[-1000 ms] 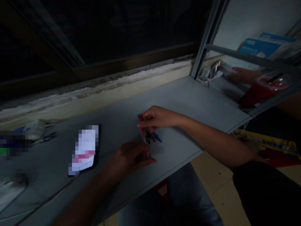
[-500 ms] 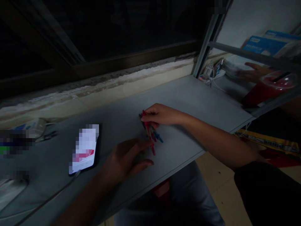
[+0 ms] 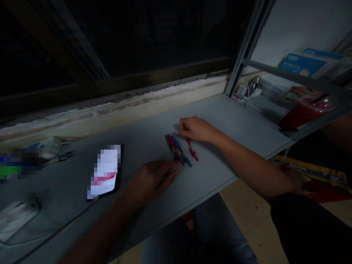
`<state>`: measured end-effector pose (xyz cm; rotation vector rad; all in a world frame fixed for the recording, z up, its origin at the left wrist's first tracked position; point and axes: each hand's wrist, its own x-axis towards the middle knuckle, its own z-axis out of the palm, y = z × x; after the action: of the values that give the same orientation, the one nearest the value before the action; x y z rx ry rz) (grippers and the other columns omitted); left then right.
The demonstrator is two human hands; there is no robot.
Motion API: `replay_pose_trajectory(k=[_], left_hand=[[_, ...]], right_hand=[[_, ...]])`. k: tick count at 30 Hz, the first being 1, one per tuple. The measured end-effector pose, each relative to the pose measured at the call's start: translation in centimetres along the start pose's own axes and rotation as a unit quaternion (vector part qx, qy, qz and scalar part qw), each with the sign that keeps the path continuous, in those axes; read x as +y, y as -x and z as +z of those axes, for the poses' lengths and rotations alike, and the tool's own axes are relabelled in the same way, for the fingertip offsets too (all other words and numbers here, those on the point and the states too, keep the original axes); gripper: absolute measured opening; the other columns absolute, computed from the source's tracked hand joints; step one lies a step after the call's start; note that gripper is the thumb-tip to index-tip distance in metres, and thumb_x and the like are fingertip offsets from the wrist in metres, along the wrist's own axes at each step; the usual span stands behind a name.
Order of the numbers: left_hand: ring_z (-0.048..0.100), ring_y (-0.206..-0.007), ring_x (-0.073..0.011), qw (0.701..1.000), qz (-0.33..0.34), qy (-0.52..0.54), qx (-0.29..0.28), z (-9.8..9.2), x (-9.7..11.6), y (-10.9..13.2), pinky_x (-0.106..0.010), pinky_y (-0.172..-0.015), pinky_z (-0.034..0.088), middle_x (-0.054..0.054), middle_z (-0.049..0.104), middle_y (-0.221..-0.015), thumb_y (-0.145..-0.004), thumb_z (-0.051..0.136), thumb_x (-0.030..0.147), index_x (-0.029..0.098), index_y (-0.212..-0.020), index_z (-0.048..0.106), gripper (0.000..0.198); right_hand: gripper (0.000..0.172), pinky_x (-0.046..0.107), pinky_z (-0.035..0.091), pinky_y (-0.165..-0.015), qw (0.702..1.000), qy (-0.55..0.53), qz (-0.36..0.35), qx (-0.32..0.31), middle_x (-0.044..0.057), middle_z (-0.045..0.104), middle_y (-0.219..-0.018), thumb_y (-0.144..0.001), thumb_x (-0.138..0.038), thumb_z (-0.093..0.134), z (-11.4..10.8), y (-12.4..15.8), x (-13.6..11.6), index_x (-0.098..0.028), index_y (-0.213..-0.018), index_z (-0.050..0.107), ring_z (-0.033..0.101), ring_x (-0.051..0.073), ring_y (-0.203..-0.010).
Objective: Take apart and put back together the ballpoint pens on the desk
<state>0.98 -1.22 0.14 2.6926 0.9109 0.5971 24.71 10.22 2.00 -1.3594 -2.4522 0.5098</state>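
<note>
Dark window (image 3: 154, 36) along the far side of a grey bench (image 3: 236, 117), with a pale, stained sill (image 3: 123, 104) between the two. Tiled floor (image 3: 255, 220) and denim-covered legs (image 3: 198, 238) below the near bench edge. At far right, a metal shelf upright (image 3: 242, 55); beyond it, a blue carton (image 3: 302, 64) and a red drink in a clear domed cup (image 3: 306, 112). Just behind the cup, a third hand (image 3: 299, 93), well apart from the two hands at the bench.

On the bench, left of centre: a smartphone (image 3: 106, 172) lying flat, screen pixelated, with a white cable (image 3: 63, 227) running from its lower end toward the near edge.

Centre of the bench: four pens (image 3: 178, 151), lying flat and roughly parallel, tips toward the near edge; three close together, the fourth, red, slightly apart on the right. Right hand (image 3: 196, 129) just beyond the pens, resting near the red one; fingers (image 3: 183, 126) lightly curled and close together, pinching nothing. Left hand (image 3: 150, 179) on the near side of the pens; fingers (image 3: 167, 170) extended, slightly parted, tips just beside the pen tips, gripping nothing.
</note>
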Motion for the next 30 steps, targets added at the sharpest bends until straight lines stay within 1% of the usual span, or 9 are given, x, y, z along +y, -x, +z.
replay_pose_trajectory(k=[3, 5, 11, 14, 18, 22, 24, 28, 30], left_hand=[[0.073, -0.077, -0.0174, 1.0, -0.006, 0.002, -0.005, 0.0, -0.1, -0.1, -0.028, -0.069, 0.055, -0.004, 0.075, -0.088, -0.108, 0.048, 0.03, 0.017, -0.101, 0.067, 0.024], [0.072, -0.076, -0.0175, 1.0, 0.006, 0.001, 0.004, 0.1, 0.0, -0.1, -0.028, -0.069, 0.054, -0.004, 0.075, -0.086, -0.108, 0.047, 0.029, 0.017, -0.099, 0.067, 0.025], [0.071, -0.074, -0.0175, 1.0, 0.016, -0.004, 0.024, 0.3, 0.0, 0.0, -0.029, -0.07, 0.053, -0.005, 0.073, -0.083, -0.107, 0.048, 0.026, 0.016, -0.097, 0.067, 0.024], [0.07, -0.071, -0.0169, 1.0, 0.005, 0.001, 0.023, 0.4, -0.1, 0.0, -0.028, -0.067, 0.051, -0.004, 0.072, -0.081, -0.107, 0.049, 0.027, 0.016, -0.096, 0.067, 0.024], [0.068, -0.074, -0.0159, 0.995, -0.076, 0.026, 0.055, 0.4, -0.3, -0.1, -0.028, -0.069, 0.051, -0.003, 0.071, -0.086, -0.106, 0.05, 0.027, 0.017, -0.1, 0.067, 0.021], [0.067, -0.084, -0.0187, 0.985, -0.16, 0.016, 0.056, 0.4, -0.9, -0.4, -0.032, -0.076, 0.054, -0.007, 0.067, -0.101, -0.103, 0.053, 0.032, 0.018, -0.108, 0.067, 0.02], [0.067, -0.087, -0.0188, 0.985, -0.164, 0.029, 0.041, 0.5, -1.1, -0.5, -0.033, -0.078, 0.054, -0.009, 0.064, -0.107, -0.103, 0.053, 0.033, 0.018, -0.11, 0.067, 0.022], [0.066, -0.085, -0.0177, 0.985, -0.157, 0.067, 0.039, 0.5, -1.0, -0.5, -0.031, -0.077, 0.054, -0.007, 0.064, -0.103, -0.104, 0.052, 0.035, 0.019, -0.11, 0.065, 0.021], [0.065, -0.081, -0.0162, 0.984, -0.149, 0.086, 0.037, 0.5, -0.8, -0.5, -0.029, -0.073, 0.053, -0.005, 0.064, -0.1, -0.104, 0.053, 0.035, 0.019, -0.11, 0.064, 0.02]], right_hand=[[0.018, 0.026, 0.033, -0.064, 0.992, -0.069, -0.093, -0.049, 0.001, 0.063, -0.073, -0.097, -0.032, 0.061, 0.4, 0.3, -1.1, -0.015, -0.092, 0.063, 0.051, 0.011, -0.064], [0.01, 0.027, 0.031, -0.062, 0.988, -0.051, -0.113, -0.091, 0.0, 0.062, -0.071, -0.095, -0.026, 0.06, 0.7, 0.6, -1.8, -0.017, -0.094, 0.064, 0.05, 0.012, -0.062], [0.02, 0.03, 0.028, -0.062, 0.988, 0.048, -0.092, -0.118, 0.005, 0.071, -0.088, -0.089, -0.032, 0.063, 1.9, 1.6, -2.6, -0.021, -0.106, 0.062, 0.057, 0.018, -0.072], [0.024, 0.03, 0.029, -0.062, 0.989, 0.041, -0.089, -0.107, 0.006, 0.07, -0.087, -0.087, -0.032, 0.064, 2.1, 1.7, -2.5, -0.02, -0.107, 0.06, 0.058, 0.018, -0.072], [0.03, 0.029, 0.032, -0.061, 0.994, -0.072, -0.07, -0.04, -0.001, 0.063, -0.074, -0.084, -0.023, 0.064, 1.5, 1.3, -2.4, -0.019, -0.112, 0.053, 0.052, 0.014, -0.062], [0.045, 0.025, 0.036, -0.058, 0.965, -0.26, -0.03, 0.01, -0.011, 0.054, -0.062, -0.082, -0.017, 0.066, 0.6, 1.0, -2.5, -0.018, -0.121, 0.044, 0.048, 0.01, -0.053], [0.044, 0.023, 0.037, -0.053, 0.94, -0.34, -0.012, -0.005, -0.013, 0.053, -0.059, -0.081, -0.015, 0.066, 0.6, 0.8, -2.6, -0.018, -0.12, 0.045, 0.047, 0.009, -0.048], [0.015, 0.019, 0.036, -0.044, 0.888, -0.451, 0.009, -0.086, -0.007, 0.063, -0.065, -0.083, -0.011, 0.063, 1.1, 0.6, -3.0, -0.017, -0.092, 0.053, 0.052, 0.006, -0.047], [0.016, 0.017, 0.036, -0.04, 0.871, -0.48, 0.021, -0.104, -0.005, 0.065, -0.066, -0.084, -0.01, 0.064, 1.3, 0.6, -3.2, -0.018, -0.082, 0.051, 0.055, 0.005, -0.047]])
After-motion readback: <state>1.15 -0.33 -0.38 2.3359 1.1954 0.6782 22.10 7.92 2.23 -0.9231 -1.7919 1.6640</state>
